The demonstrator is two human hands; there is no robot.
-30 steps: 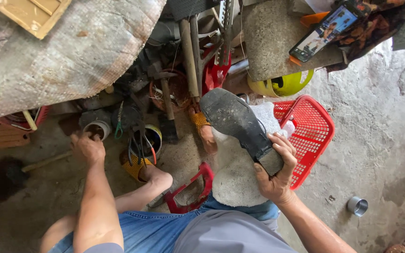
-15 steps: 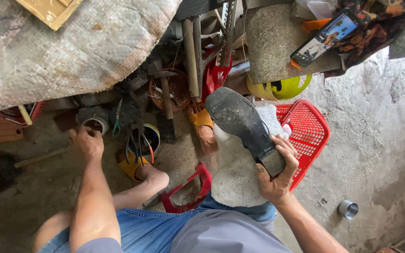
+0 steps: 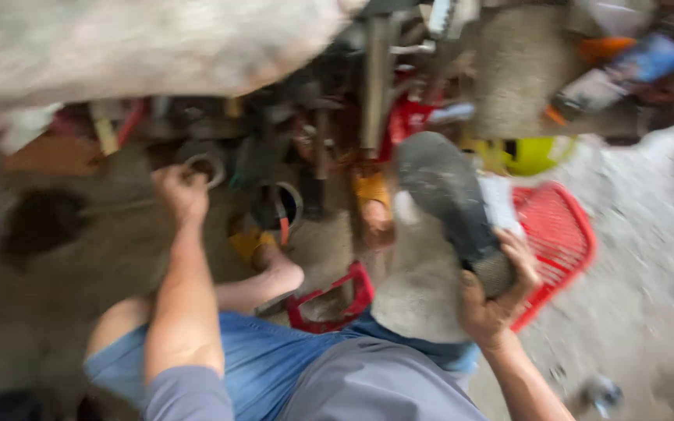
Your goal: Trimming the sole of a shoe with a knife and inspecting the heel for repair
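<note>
Your right hand (image 3: 493, 300) is clamped on the heel of the shoe (image 3: 450, 206), sole up, at 3 o'clock. Your left hand (image 3: 181, 191) reaches the tin (image 3: 203, 168) at 10 o'clock; blur hides its grip. Nothing yet applied to the sole.
</note>
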